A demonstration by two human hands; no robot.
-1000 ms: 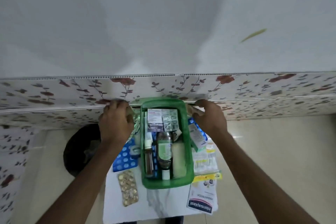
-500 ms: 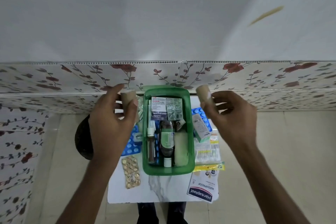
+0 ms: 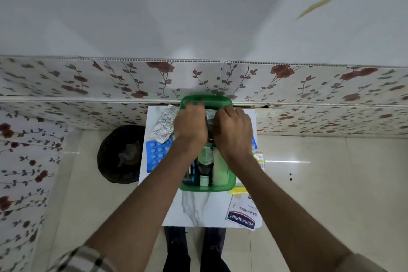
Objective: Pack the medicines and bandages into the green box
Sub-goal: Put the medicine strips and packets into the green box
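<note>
Both hands sit side by side over the far half of the green box, backs up, fingers curled down into it. Left hand is at the box's far left, right hand just beside it; whatever the fingers hold is hidden, so grip cannot be told. Going left to right: dark round bin on the floor, blue blister pack on the bench with a silver foil strip beyond it, then the green box mid-bench against the floral wall panel, with a bottle and a pale green pack visible inside. Hansaplast packet lies at the near right bench corner.
</note>
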